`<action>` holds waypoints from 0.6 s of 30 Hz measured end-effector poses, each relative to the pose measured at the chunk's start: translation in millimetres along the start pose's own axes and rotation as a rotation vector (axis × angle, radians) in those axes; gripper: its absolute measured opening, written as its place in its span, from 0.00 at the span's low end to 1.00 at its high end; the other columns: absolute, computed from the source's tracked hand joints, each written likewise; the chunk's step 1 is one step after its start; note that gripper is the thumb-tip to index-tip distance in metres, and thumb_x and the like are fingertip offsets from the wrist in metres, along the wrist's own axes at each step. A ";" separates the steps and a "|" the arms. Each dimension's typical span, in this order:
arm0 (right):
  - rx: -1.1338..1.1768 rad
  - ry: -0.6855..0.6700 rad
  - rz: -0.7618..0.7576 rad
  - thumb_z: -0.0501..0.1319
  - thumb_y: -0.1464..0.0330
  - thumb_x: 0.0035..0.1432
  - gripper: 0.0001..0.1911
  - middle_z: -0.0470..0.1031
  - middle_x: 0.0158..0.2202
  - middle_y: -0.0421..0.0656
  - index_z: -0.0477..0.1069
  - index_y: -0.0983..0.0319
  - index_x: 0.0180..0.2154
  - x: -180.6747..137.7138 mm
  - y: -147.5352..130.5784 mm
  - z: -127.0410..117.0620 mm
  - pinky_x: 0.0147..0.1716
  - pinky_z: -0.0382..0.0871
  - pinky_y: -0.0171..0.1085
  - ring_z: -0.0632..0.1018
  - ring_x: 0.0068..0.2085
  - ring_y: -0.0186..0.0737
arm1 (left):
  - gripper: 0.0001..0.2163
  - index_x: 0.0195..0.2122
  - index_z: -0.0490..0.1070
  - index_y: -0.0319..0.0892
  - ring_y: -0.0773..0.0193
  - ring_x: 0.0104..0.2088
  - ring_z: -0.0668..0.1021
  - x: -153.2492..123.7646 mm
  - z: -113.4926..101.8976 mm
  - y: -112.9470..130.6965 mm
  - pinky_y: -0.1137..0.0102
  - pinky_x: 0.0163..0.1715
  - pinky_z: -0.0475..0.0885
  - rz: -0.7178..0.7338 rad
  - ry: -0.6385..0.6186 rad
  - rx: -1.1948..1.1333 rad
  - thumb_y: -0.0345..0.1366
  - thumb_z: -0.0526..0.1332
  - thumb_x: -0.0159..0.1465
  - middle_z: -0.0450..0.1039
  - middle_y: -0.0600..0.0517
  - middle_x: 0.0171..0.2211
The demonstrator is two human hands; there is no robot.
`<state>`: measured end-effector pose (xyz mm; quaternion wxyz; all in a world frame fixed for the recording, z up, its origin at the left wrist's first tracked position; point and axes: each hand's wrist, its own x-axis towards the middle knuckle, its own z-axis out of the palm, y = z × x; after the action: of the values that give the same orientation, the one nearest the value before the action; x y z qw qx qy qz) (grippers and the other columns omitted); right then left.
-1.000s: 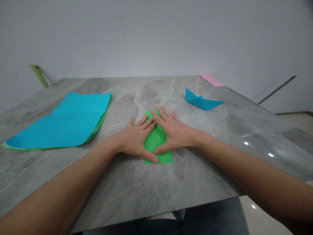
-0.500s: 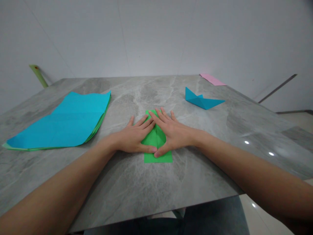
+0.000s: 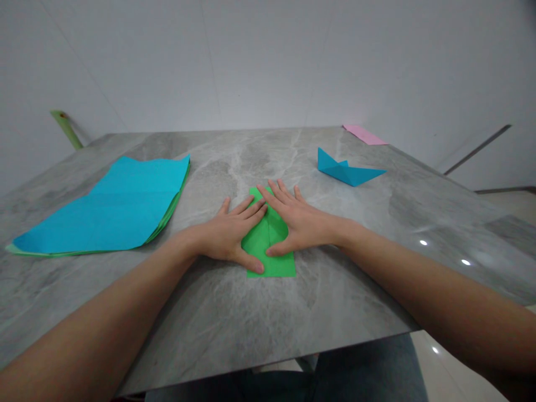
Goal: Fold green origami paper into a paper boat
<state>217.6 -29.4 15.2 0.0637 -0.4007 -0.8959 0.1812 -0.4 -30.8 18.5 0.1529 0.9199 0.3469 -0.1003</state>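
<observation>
A folded green paper [image 3: 274,268] lies flat on the table straight in front of me, with a seam running down its middle. My left hand [image 3: 230,233] rests open across its left side, fingers spread, the thumb near the lower left corner. Over the right side lies my right hand [image 3: 304,224], also open and flat, its fingertips towards the far edge and its thumb beside the seam. Both palms hide the paper's side edges. Neither hand grips anything.
A stack of blue and green paper sheets [image 3: 109,212] lies to the left. A folded blue paper boat [image 3: 349,173] stands at the right. A pink paper [image 3: 365,134] sits at the far right edge of the grey marbled table [image 3: 268,324], whose back meets a white wall [image 3: 268,61].
My thumbs have parted: the left one has slid down towards the paper's near edge, the right one up a little. My right hand has shifted slightly away from me.
</observation>
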 end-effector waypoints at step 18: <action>0.009 -0.055 -0.080 0.69 0.42 0.39 0.74 0.26 0.73 0.60 0.26 0.64 0.71 -4.9 -15.6 2.3 0.63 0.26 0.69 0.28 0.70 0.67 | 0.57 0.72 0.31 0.41 0.34 0.70 0.35 2.9 3.6 -2.1 0.31 0.60 0.32 0.043 0.075 -0.057 0.64 0.63 0.53 0.26 0.38 0.72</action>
<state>209.5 -43.3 19.2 0.0481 -0.3591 -0.9117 0.1936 0.0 -28.8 13.9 0.1682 0.9255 0.3352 -0.0526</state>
